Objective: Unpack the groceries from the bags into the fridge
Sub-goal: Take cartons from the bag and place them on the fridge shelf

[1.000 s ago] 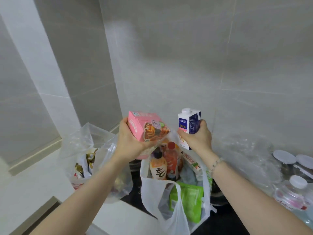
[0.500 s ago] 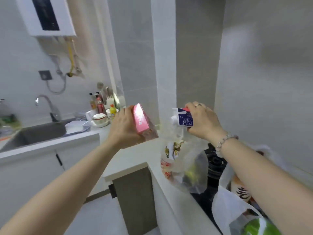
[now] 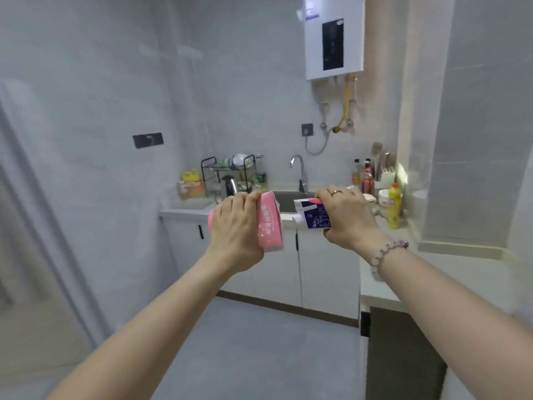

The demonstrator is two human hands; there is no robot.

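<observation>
In front of the sink (image 3: 291,199), grips a pink box (image 3: 269,223) in the left hand (image 3: 233,226), fingers curled over its top; clamps a blue-and-white carton (image 3: 313,216) in the right hand (image 3: 346,217), tipped sideways; holds both in mid-air, likely for one trip to a fridge not in view.

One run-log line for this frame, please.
phase: carrying groceries | left hand: holds pink box | right hand: holds blue-and-white carton, tipped sideways | ahead: sink
</observation>
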